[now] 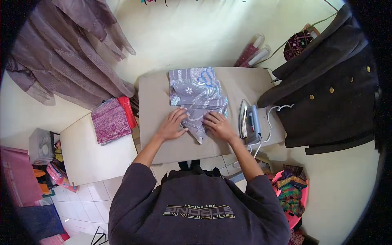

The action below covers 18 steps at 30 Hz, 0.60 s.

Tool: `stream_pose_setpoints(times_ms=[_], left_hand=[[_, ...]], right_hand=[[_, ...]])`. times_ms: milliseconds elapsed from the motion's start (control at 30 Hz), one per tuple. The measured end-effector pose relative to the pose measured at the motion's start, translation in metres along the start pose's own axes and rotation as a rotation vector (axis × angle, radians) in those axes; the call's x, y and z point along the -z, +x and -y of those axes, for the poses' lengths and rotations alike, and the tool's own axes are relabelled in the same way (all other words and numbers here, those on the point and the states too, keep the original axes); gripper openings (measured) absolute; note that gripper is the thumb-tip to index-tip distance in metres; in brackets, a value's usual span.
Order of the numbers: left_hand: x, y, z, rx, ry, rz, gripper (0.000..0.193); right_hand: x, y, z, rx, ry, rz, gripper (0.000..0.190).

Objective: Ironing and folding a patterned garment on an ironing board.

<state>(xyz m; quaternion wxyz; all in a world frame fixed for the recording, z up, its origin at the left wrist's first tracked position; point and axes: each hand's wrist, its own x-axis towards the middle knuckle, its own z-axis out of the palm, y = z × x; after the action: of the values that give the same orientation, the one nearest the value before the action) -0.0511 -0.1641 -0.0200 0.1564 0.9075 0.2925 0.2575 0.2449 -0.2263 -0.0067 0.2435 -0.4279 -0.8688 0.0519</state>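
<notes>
A grey-purple patterned cloth [196, 92] with a light blue cloud-like motif lies partly folded on the beige padded ironing table [153, 150]. Its near end is bunched and narrows to a point towards me. My left hand [172, 124] rests at the left edge of this near part, fingers spread. On the opposite edge, my right hand [219, 125] lies with curled fingers against the fabric; whether it pinches any is hidden. An electric iron [249, 122] with a blue handle lies on its side to the right of my right hand, its metal soleplate facing left.
The iron's white cord [269, 128] runs right. A dark jacket [327, 98] with gold buttons hangs over the table's right side. Left, a mauve garment [73, 58] hangs above a white table [92, 156] bearing folded magenta cloth [111, 122]. A pink basket [303, 196] of clothes stands lower right.
</notes>
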Motion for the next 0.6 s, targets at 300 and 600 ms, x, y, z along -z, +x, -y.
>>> stream_pose_setpoints(times_ms=[300,600], left_hand=[[0.002,0.014,0.005,0.049,0.059,0.133,0.053],[-0.001,0.028,0.013,0.112,-0.108,0.051,0.043]], right_hand=[[0.003,0.005,-0.022,-0.579,0.539,-0.189,0.022],[-0.014,-0.005,-0.014,-0.141,0.124,0.043,0.027]])
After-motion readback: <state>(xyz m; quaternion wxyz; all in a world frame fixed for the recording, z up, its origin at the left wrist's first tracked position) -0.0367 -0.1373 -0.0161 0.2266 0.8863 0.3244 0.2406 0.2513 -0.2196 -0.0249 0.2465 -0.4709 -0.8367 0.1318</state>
